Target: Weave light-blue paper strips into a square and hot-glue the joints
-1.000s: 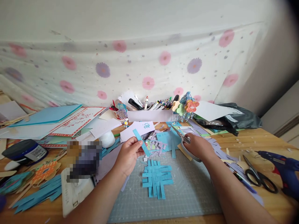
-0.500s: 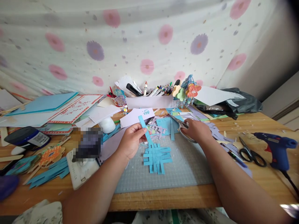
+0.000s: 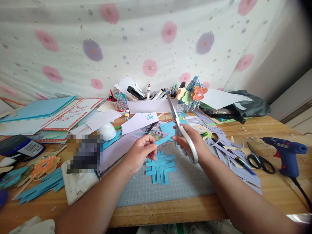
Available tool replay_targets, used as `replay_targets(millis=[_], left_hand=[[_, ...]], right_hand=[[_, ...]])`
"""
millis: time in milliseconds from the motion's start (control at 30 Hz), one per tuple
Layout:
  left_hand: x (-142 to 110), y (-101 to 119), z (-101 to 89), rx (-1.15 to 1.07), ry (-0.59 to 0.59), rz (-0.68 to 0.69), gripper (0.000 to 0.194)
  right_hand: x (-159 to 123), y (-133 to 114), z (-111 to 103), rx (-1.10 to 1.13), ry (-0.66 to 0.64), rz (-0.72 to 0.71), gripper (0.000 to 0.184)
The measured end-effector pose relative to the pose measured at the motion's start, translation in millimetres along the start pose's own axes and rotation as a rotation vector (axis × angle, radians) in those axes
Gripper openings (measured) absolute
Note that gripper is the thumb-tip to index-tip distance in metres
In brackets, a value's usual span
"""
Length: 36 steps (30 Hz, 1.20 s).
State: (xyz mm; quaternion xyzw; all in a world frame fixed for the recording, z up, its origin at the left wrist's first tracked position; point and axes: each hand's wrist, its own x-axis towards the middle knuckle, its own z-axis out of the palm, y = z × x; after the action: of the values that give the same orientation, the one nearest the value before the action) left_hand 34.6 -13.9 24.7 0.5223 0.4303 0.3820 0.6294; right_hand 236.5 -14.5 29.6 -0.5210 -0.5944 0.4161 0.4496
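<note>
Left hand (image 3: 139, 154): pinching blue paper strip (image 3: 162, 140), mid-frame
Right hand (image 3: 199, 144): grasping white-handled scissors (image 3: 177, 121)
Strip: could crease if pinched hard

A loose white sheet printed with pink and purple flowers (image 3: 136, 45) hangs across the back, behind a light-brown wooden counter (image 3: 168, 214) with visible grain. To the right, a plain grey-white wall (image 3: 275, 55) stands in soft shadow, with a pale flat panel (image 3: 297, 99) beyond the counter's far right corner.

The head camera looks forward and down, close over the wooden table (image 3: 168, 211).
</note>
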Motion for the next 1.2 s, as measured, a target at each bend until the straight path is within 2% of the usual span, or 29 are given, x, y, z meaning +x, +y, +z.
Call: replay_targets(millis=[100,167,300,400,467,600,633,700,833,1000,1200], left_hand=[[-0.7,-1.7,3.6,0.036,0.001,0.017,0.018],[-0.4,-2.6,3.5,0.061,0.014,0.029,0.018],[-0.5,-5.0,1.4,0.102,0.006,0.030,0.019],[-2.4,-4.7,0.2,0.127,-0.040,0.025,0.021],[-4.3,-1.4,-1.7,0.153,-0.118,0.015,0.023],[-7.0,9.0,-9.8,0.190,-0.375,-0.038,0.032],[-7.1,10.7,-11.8,0.182,-0.404,-0.050,0.036],[-6.6,11.8,-14.3,0.147,-0.375,-0.080,0.041],[-4.1,7.5,-11.4,0.085,-0.220,-0.139,0.034],[-2.4,4.6,-3.0,0.167,-0.183,-0.040,0.023],[-2.1,5.6,-1.3,0.192,-0.152,-0.019,0.022]], right_hand=[[-6.4,-1.6,12.0,0.220,-0.072,0.009,0.048],[-7.7,-0.8,14.5,0.318,-0.056,0.001,0.049],[-5.2,1.9,11.1,0.354,0.001,0.016,0.050],[-2.7,1.8,9.4,0.349,-0.007,0.039,0.047],[-2.0,0.7,9.7,0.345,-0.016,0.053,0.043],[-2.1,1.2,10.1,0.313,-0.020,0.079,0.043],[-2.2,2.0,10.1,0.308,-0.027,0.079,0.044],[-2.3,3.8,10.3,0.304,-0.040,0.068,0.044],[-3.8,2.9,12.3,0.291,-0.054,0.075,0.041],[-6.7,-4.1,13.7,0.255,-0.098,0.075,0.039],[-5.3,0.8,13.8,0.281,-0.116,0.045,0.040]])
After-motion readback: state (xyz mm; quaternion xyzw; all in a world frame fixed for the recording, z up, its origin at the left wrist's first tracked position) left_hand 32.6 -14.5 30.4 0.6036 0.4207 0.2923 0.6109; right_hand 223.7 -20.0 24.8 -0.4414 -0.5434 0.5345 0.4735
